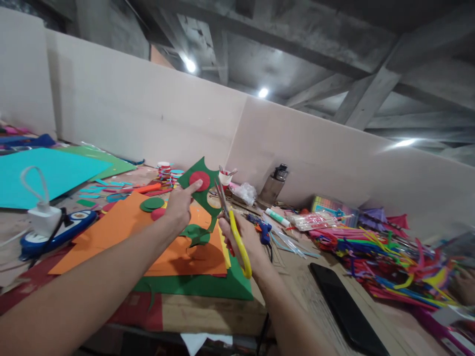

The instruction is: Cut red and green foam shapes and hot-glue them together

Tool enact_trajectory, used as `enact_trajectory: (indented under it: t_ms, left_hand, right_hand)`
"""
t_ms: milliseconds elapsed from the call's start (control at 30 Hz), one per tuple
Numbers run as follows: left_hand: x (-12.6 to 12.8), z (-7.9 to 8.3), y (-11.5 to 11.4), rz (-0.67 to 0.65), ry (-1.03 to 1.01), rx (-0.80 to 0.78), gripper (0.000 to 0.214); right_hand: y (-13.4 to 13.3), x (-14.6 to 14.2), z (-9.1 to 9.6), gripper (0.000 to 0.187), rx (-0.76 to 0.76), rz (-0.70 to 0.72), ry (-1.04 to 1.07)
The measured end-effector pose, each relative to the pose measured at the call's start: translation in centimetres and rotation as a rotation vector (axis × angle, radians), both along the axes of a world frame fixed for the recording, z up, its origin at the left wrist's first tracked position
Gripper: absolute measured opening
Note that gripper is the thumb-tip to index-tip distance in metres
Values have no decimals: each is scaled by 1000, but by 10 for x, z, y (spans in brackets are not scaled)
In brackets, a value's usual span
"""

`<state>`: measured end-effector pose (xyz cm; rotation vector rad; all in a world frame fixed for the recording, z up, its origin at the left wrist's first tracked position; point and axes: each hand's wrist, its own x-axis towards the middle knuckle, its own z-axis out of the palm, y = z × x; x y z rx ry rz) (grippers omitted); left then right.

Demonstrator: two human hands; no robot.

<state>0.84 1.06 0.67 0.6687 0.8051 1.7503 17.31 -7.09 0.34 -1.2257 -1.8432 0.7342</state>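
1. The left hand [181, 206] pinches a green card [203, 198], index finger laid flat over a red disc [199, 181] on its face; the thumb is hidden behind.
2. The right hand [247, 240] is curled around the yellow and red handles of a pair of scissors [234, 228].
3. The card is raised in front of both hands, above the table, its long axis slanting from upper left to lower right. The left hand is nearer, being on it; the scissors rise along its right edge, blades tipped up and slightly left. Whether metal touches card cannot be told.
4. The card looks thin, stiff and matt, with rounded bites along its outline; the disc is smooth and round.
5. Below lie flat orange sheets [122, 237], with a curled green scrap [198, 235] and some green discs [151, 204] on top.
6. To the right are a blue glue gun [264, 231], a glossy black phone [343, 301] and a tangle of fuzzy, bright pipe cleaners [371, 242].
7. Behind stands a smooth pale partition [148, 104].
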Motion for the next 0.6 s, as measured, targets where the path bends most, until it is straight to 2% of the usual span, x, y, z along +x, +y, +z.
enact_trajectory:
  t_ms: [100,167,400,600]
  left_hand:
    - [-2,2,1,80,-41,-42,34]
    - [-1,3,0,107,-89,-65,36]
    - [5,4,-2,95,-210,-22,42]
    - [10,5,-6,37,-196,-15,41]
  right_hand:
    - [-4,-5,0,31,-153,20,61]
    - [-5,-7,1,34,-201,12,75]
    - [-4,-8,2,39,-228,25,87]
    - [-3,-10,-1,35,-208,26,163]
